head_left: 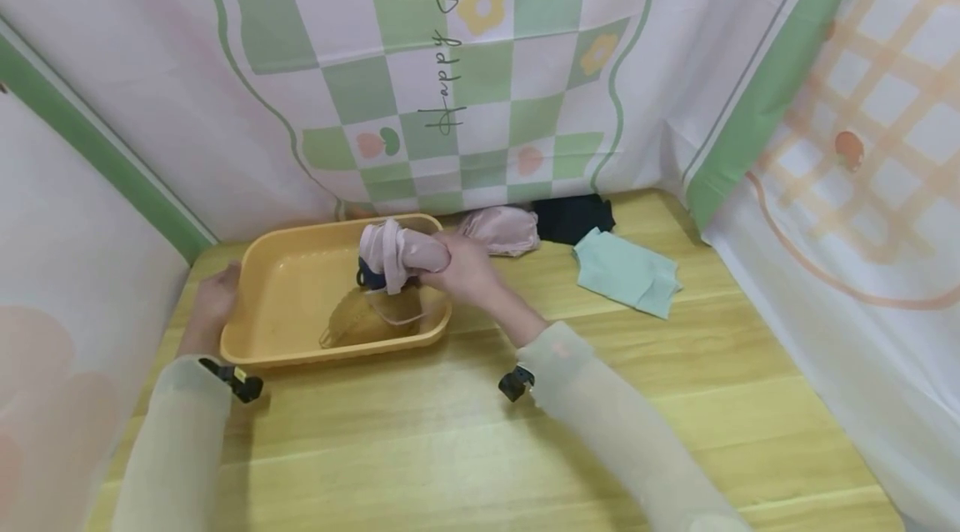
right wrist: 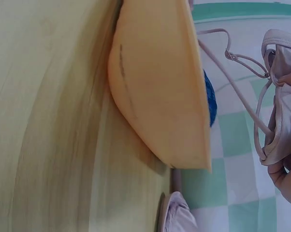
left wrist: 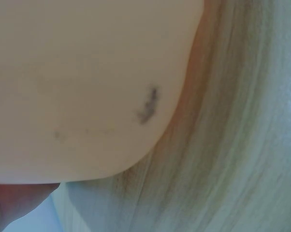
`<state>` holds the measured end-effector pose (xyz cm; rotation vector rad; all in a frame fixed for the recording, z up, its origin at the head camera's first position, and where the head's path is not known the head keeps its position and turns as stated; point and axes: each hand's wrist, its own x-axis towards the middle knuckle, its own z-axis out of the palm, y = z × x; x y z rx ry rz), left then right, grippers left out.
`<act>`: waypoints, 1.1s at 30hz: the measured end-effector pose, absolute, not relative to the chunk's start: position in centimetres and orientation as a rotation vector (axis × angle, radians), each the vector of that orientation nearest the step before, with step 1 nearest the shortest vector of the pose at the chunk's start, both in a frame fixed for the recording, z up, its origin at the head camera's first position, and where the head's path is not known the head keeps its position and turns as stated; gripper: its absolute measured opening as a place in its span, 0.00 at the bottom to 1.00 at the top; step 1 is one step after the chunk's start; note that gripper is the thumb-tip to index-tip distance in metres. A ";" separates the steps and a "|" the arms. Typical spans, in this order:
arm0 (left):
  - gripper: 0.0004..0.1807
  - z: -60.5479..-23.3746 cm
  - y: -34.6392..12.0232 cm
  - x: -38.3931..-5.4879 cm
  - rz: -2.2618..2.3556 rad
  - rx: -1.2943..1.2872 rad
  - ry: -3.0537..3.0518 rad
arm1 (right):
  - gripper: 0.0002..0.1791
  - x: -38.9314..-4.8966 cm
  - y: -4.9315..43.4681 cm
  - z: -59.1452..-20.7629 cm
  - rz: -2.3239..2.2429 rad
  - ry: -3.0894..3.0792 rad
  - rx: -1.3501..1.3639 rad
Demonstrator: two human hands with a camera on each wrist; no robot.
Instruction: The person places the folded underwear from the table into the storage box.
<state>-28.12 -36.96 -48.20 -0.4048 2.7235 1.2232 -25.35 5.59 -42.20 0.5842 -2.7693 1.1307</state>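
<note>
My right hand (head_left: 471, 272) grips a pale pink bra (head_left: 397, 253), folded into a bundle, over the right end of a yellow plastic tray (head_left: 281, 286). In the right wrist view the bra (right wrist: 285, 125) has thin straps dangling past the tray wall (right wrist: 157, 82). A mustard-brown bra (head_left: 367, 322) lies inside the tray, with a navy piece (head_left: 369, 275) behind it, partly hidden by the pink bundle. My left hand (head_left: 216, 303) holds the tray's left side at the rim; the left wrist view shows one finger (left wrist: 17, 200) by the wall.
Along the back of the wooden table (head_left: 465, 449) lie a folded pink garment (head_left: 501, 230) and a black garment (head_left: 573, 218). A mint-green garment (head_left: 628, 273) lies flat in front of the black one. Printed curtains (head_left: 420, 57) surround the table.
</note>
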 end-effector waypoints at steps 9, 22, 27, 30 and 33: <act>0.43 -48.6 -37.1 -28.0 1.299 -0.418 2.655 | 0.20 -25.9 3.0 -43.7 0.839 -2.823 0.706; 0.43 -48.3 -36.6 -28.2 1.295 -0.415 2.673 | 0.46 -25.5 2.1 -45.6 0.342 -2.904 0.869; 0.42 -48.3 -36.6 -28.2 1.321 -0.418 2.668 | 0.49 -25.2 2.5 -45.9 0.278 -2.880 0.902; 0.42 -48.3 -36.7 -28.1 1.304 -0.407 2.687 | 0.47 -25.2 2.7 -45.9 0.292 -2.861 0.911; 0.43 -48.3 -36.8 -28.0 1.297 -0.403 2.694 | 0.45 -25.2 2.8 -45.8 0.339 -2.845 0.905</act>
